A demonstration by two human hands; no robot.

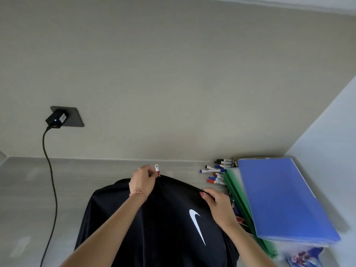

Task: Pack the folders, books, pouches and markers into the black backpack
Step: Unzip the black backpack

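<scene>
The black backpack (163, 218) with a white swoosh lies on the grey table in front of me. My left hand (143, 180) pinches the white zipper pull (156, 167) at the bag's far top edge. My right hand (217, 205) grips the bag's fabric edge on the right side. A blue folder (283, 197) lies on top of green folders (237, 191) to the right. Several markers (216, 173) with blue, red and black caps lie behind the folders. A colourful pouch or book (306, 257) shows under the folder stack.
A black charger (56, 118) sits in a wall socket at the left, and its cable (51, 182) hangs down across the table. A white wall (327, 132) closes the right side. The grey table (48, 199) stretches to the left of the bag.
</scene>
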